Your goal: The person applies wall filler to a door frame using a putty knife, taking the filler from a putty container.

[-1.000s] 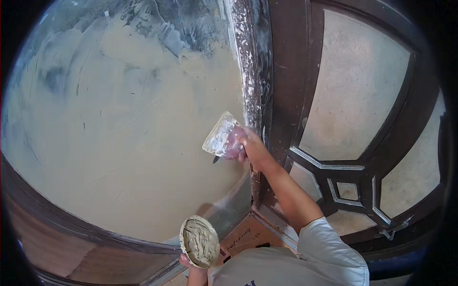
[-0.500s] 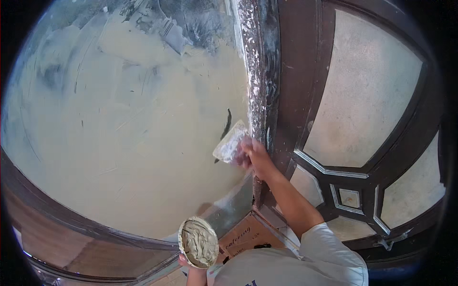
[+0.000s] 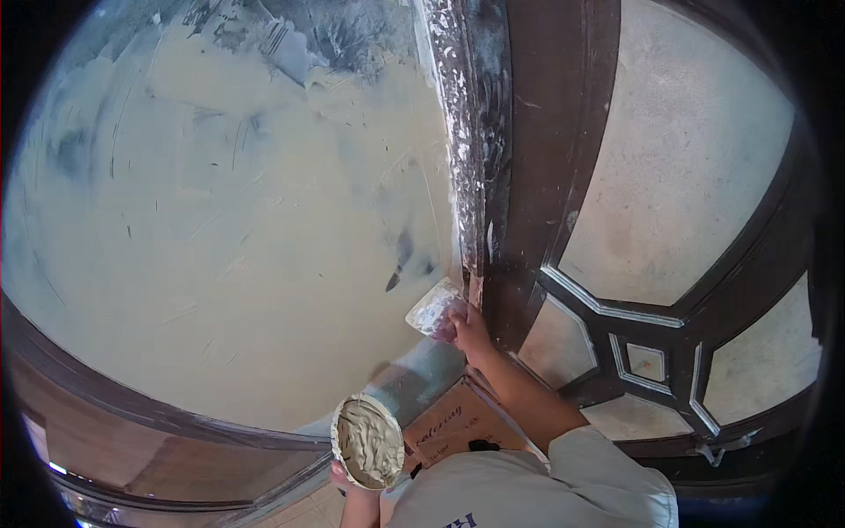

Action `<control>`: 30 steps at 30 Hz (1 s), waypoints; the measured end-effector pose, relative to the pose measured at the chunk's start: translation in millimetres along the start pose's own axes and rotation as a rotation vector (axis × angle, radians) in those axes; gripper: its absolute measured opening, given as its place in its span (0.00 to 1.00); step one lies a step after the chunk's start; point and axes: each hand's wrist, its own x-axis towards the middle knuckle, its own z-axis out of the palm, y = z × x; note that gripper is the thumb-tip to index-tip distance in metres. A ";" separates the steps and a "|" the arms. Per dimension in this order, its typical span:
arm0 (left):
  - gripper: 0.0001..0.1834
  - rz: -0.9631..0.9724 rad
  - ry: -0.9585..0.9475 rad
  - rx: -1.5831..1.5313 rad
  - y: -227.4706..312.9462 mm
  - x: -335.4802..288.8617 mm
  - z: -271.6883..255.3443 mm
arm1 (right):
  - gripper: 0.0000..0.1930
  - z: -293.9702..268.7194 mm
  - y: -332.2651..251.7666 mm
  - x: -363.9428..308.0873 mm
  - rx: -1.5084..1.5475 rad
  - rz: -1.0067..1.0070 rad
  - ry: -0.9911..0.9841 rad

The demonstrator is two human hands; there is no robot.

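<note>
Where we stand: right hand (image 3: pixel 465 327) grips the putty knife (image 3: pixel 433 308) against the wall (image 3: pixel 220 264), beside the door frame (image 3: pixel 528 176).
Left hand (image 3: pixel 352 482): clasps the putty tub (image 3: pixel 367 440) below.
Handling: we judge the blade stiff and light, the putty soft; hold it by the handle.

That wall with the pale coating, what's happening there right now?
A person is spreading pale putty on a wall. The right hand presses a wide putty knife against the wall's lower right part, beside a dark wooden frame smeared with white. The left hand holds up a round container of grey putty. Most of the wall is coated; the top and some patches look thin and dark.
</note>
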 end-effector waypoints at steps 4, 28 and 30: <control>0.53 -0.032 -0.052 0.004 -0.2 4.7 17.8 | 0.19 8.6 -78.3 -2.7 0.360 -0.124 -0.037; 0.52 0.091 0.086 -0.006 -1.6 0.9 31.1 | 0.17 59.0 -234.9 -3.6 0.412 -0.412 -0.194; 0.53 0.087 0.099 -0.030 -4.0 1.9 30.5 | 0.16 65.6 -253.7 -5.4 0.439 -0.419 -0.205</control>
